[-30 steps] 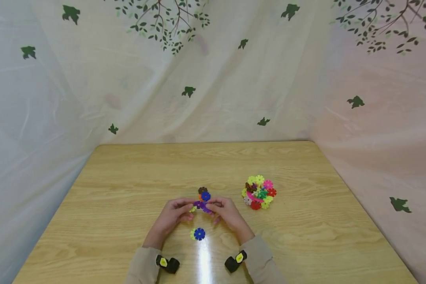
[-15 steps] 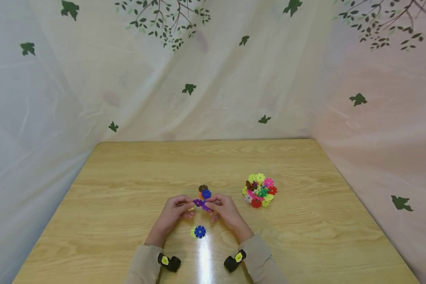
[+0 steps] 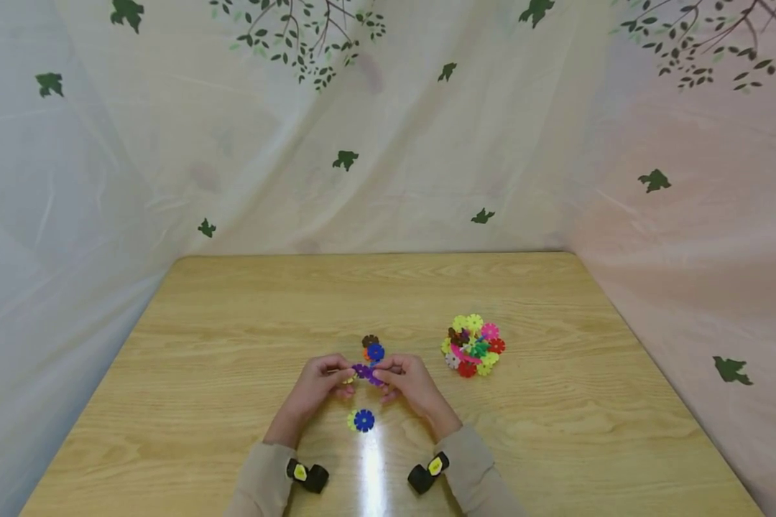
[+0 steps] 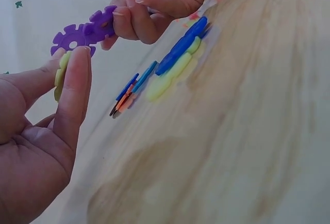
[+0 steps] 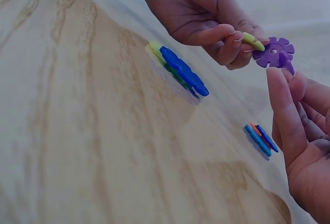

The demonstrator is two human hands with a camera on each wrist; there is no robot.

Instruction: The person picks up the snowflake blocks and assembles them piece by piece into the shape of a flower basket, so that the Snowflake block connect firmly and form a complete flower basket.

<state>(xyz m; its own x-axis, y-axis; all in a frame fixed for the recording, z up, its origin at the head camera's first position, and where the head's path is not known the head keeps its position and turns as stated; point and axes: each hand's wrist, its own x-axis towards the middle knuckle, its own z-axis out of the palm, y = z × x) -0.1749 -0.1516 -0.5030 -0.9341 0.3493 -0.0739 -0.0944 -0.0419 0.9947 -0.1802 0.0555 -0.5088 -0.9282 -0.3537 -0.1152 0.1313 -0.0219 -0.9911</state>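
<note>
Left hand (image 3: 318,389) pinches yellow disc (image 4: 62,77), right hand (image 3: 412,389) notched purple disc (image 4: 95,30); multicoloured heap (image 3: 476,350) short of table's (image 3: 588,431) right edge.

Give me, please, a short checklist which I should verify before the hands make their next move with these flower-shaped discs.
1. Left hand pinches the yellow disc: ok.
2. Right hand pinches a purple disc: ok.
3. That disc fully slotted into the other purple disc: cannot tell; they meet, but the slot depth is not visible.
4. Held discs off the table: ok, raised above it.
5. All loose discs gathered in the colourful pile: not ok; the blue disc lies apart, between the wrists.
</note>
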